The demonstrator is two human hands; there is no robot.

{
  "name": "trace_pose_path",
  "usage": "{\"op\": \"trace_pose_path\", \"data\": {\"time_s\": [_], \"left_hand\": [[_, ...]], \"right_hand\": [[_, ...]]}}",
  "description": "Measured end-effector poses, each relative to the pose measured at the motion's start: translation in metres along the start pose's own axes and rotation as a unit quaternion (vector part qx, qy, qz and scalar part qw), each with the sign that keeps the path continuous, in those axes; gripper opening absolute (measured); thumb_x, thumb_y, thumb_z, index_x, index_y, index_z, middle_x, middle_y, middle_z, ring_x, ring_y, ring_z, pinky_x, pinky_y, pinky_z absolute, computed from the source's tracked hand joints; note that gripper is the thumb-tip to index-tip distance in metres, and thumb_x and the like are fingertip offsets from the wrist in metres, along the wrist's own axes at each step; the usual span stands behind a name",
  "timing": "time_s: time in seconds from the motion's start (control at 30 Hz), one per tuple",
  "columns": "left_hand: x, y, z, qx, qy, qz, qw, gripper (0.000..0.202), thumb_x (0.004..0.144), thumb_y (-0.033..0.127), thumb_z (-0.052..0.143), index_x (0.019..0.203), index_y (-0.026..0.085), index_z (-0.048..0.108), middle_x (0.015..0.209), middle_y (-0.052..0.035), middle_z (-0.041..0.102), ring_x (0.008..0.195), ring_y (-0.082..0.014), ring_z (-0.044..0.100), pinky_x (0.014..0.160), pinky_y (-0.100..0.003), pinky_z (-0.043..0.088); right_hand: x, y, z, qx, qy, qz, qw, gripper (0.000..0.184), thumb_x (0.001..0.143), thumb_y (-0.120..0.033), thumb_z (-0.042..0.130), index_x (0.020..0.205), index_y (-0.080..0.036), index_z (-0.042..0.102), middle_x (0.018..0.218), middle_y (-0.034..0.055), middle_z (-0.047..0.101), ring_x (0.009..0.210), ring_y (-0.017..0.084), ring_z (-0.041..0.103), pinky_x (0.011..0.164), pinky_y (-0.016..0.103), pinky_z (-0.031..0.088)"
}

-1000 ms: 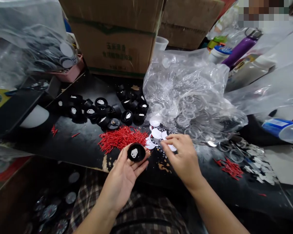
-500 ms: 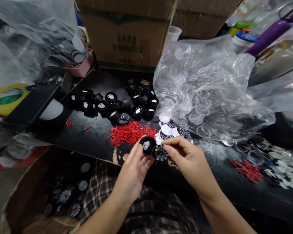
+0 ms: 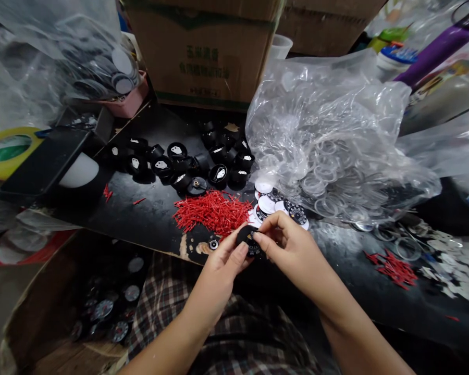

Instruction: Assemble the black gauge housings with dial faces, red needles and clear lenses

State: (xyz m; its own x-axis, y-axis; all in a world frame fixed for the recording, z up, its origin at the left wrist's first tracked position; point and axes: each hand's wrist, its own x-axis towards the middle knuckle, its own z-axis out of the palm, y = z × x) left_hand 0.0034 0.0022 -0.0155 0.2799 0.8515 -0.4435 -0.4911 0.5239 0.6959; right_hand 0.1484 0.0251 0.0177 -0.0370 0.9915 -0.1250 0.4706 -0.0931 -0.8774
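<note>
A lap in plaid cloth [image 3: 226,333] is nearest, with an open cardboard box [image 3: 42,312] of finished gauge dials to its left. Above the lap, the left hand [image 3: 221,273] and right hand [image 3: 295,252] meet at the near edge of a black counter [image 3: 148,224]. Between them is a small black round housing [image 3: 247,237] with a printed dial face against it. The left grip pinches one side and the right grip pinches the other, both clenched on it.

Just beyond lies a pile of red pins [image 3: 213,211], with loose white dial discs [image 3: 268,204] beside it on the right. Farther back sits a cluster of black housings [image 3: 180,166]. A clear plastic bag of rings [image 3: 336,135] spreads across the right. A brown carton [image 3: 203,47] stands behind.
</note>
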Motion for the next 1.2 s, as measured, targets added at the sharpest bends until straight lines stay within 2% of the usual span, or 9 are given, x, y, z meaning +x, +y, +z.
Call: {"op": "trace_pose_path", "data": {"time_s": [0.13,0.37,0.57,0.67,0.77,0.83,0.9,1.03,1.2], "left_hand": [[0.001,-0.002,-0.001,0.014,-0.013,0.0,1.0,0.032,0.081,0.029,0.067,0.112,0.027,0.066,0.124,-0.0032,0.065,0.119,-0.0246,0.056,0.097,-0.037,0.048],[-0.017,-0.006,-0.017,0.166,-0.034,0.019,0.985,0.028,0.083,0.02,0.062,0.11,0.023,0.066,0.116,-0.005,0.068,0.111,-0.0216,0.061,0.102,-0.035,0.043],[-0.021,0.001,-0.029,0.016,0.084,0.021,0.996,0.024,0.08,0.027,0.066,0.103,0.019,0.065,0.102,-0.0051,0.073,0.097,-0.0225,0.068,0.094,-0.039,0.05],[-0.019,0.005,-0.028,-0.028,0.097,0.02,0.995,0.02,0.079,0.023,0.067,0.098,0.017,0.065,0.095,-0.0052,0.074,0.094,-0.0219,0.069,0.093,-0.04,0.051],[-0.018,0.003,-0.025,-0.061,0.092,0.021,0.994,0.018,0.083,0.022,0.064,0.101,0.018,0.064,0.101,-0.0059,0.073,0.102,-0.0223,0.067,0.094,-0.039,0.051],[-0.019,0.002,-0.023,-0.09,0.089,0.015,0.992,0.018,0.086,0.022,0.06,0.104,0.019,0.063,0.107,-0.0058,0.072,0.105,-0.0223,0.066,0.094,-0.038,0.051],[-0.019,0.003,-0.02,-0.127,0.078,-0.013,0.989,0.019,0.088,0.023,0.058,0.106,0.02,0.062,0.111,-0.0056,0.071,0.103,-0.0227,0.067,0.092,-0.04,0.052],[-0.016,0.006,-0.016,-0.21,0.044,-0.091,0.973,0.016,0.089,0.021,0.055,0.101,0.017,0.065,0.103,-0.005,0.074,0.092,-0.0223,0.071,0.091,-0.044,0.054],[-0.011,0.008,-0.011,-0.201,0.058,-0.054,0.976,0.019,0.089,0.021,0.054,0.097,0.011,0.069,0.101,-0.0103,0.075,0.098,-0.0217,0.069,0.095,-0.037,0.052]], "right_hand": [[-0.003,0.001,0.002,-0.016,0.003,0.0,1.0,0.011,0.08,-0.027,0.061,0.082,-0.021,0.052,0.074,-0.0015,0.058,0.062,0.012,0.053,0.055,0.025,0.044],[-0.032,0.011,-0.007,-0.044,-0.104,-0.019,0.993,0.01,0.089,-0.025,0.052,0.097,-0.023,0.057,0.088,0.001,0.066,0.08,0.016,0.062,0.07,0.027,0.049],[-0.012,0.02,-0.001,-0.252,-0.078,-0.075,0.962,0.018,0.087,-0.014,0.049,0.095,-0.02,0.064,0.094,0.0053,0.069,0.092,0.022,0.061,0.081,0.037,0.043],[0.002,0.017,0.01,-0.344,-0.099,-0.075,0.931,0.014,0.087,-0.016,0.051,0.093,-0.019,0.063,0.093,0.0069,0.067,0.09,0.024,0.06,0.079,0.038,0.04],[0.008,0.012,0.017,-0.401,-0.092,-0.072,0.909,0.013,0.088,-0.019,0.05,0.081,-0.017,0.06,0.085,0.0075,0.066,0.082,0.024,0.059,0.073,0.038,0.037],[0.008,0.009,0.018,-0.381,-0.087,-0.068,0.918,0.013,0.086,-0.019,0.052,0.074,-0.018,0.058,0.078,0.005,0.065,0.075,0.021,0.059,0.07,0.036,0.036],[0.005,0.008,0.016,-0.301,-0.084,-0.077,0.947,0.011,0.083,-0.018,0.055,0.072,-0.019,0.056,0.074,0.0018,0.064,0.07,0.018,0.057,0.068,0.033,0.036],[-0.003,0.008,0.014,-0.132,-0.06,-0.133,0.98,0.005,0.084,-0.017,0.055,0.08,-0.02,0.057,0.079,0.0007,0.065,0.075,0.016,0.058,0.072,0.031,0.04],[-0.01,0.008,0.008,-0.106,-0.046,-0.138,0.984,0.008,0.086,-0.016,0.055,0.091,-0.021,0.059,0.093,0.0034,0.065,0.089,0.018,0.058,0.08,0.034,0.041]]}}
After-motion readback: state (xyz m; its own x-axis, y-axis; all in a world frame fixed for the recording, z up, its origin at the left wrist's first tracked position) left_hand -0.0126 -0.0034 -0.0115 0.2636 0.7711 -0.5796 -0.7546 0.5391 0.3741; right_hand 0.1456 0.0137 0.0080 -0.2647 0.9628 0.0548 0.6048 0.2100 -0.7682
